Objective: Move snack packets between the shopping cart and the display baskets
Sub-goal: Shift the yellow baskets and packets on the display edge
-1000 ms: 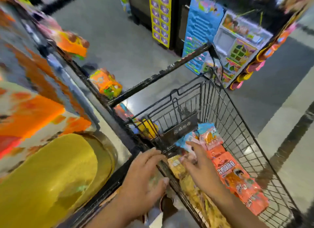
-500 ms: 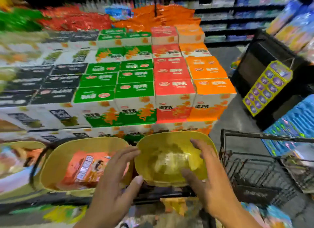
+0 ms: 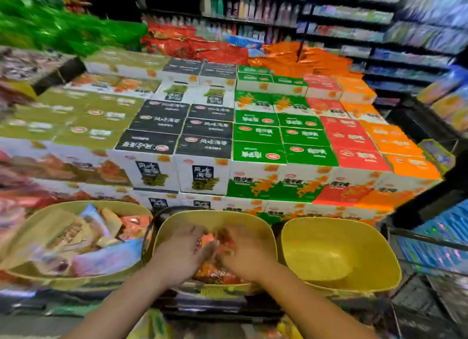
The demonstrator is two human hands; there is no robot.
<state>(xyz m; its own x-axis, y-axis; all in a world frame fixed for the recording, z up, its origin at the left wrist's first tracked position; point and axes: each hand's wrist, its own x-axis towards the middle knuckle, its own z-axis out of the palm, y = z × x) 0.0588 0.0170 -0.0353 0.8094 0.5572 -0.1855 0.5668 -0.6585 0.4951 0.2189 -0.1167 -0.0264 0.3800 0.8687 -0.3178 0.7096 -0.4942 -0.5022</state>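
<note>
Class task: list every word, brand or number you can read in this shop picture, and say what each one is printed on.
"风吃海带": front of the black-topped boxes, and upside down on their lids.
"魔芋爽": front of the green boxes; also on the red boxes, less sharp.
Oval lid logos, snack packets, back shelves: too blurred to read.

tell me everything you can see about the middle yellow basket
The middle yellow basket is a rounded, matt, plastic-looking tub, upright, second in a row of three alike below the stacked cartons. A dark curved band runs along its left rim. Orange snack packets lie in its bottom. The left hand and right hand both reach inside onto the packets; blur hides whether they grip any. Its side walls sit close to the neighbouring baskets; contact is unclear.
</note>
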